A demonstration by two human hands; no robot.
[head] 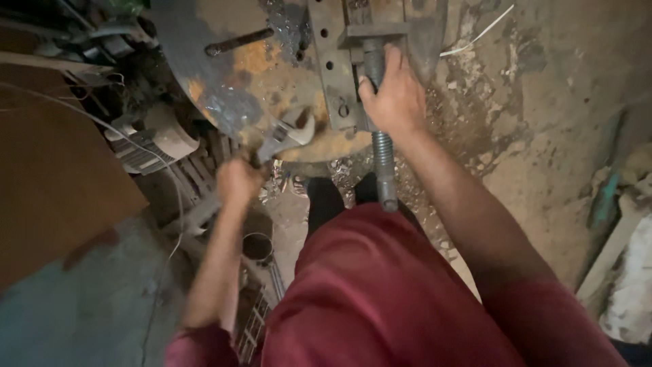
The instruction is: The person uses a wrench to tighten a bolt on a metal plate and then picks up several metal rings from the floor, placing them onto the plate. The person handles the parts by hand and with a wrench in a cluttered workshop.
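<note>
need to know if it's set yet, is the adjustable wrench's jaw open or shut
Open. The adjustable wrench, held in the left hand, shows a clear gap at its head, over the rusty round table, clamped on nothing.

Left hand [238, 180]: fist closed around adjustable wrench [282, 139] handle, knuckles up, motion-blurred. Left forearm runs up from lower left, bare, dark red sleeve at elbow. Right hand [394, 95]: further forward than left, fingers wrapped over threaded vise screw [382, 146], thumb on left side, back of hand facing camera. Right arm extended nearly straight from lower right, forearm bare, red sleeve above elbow. Hands apart, right higher in frame than left.
</note>
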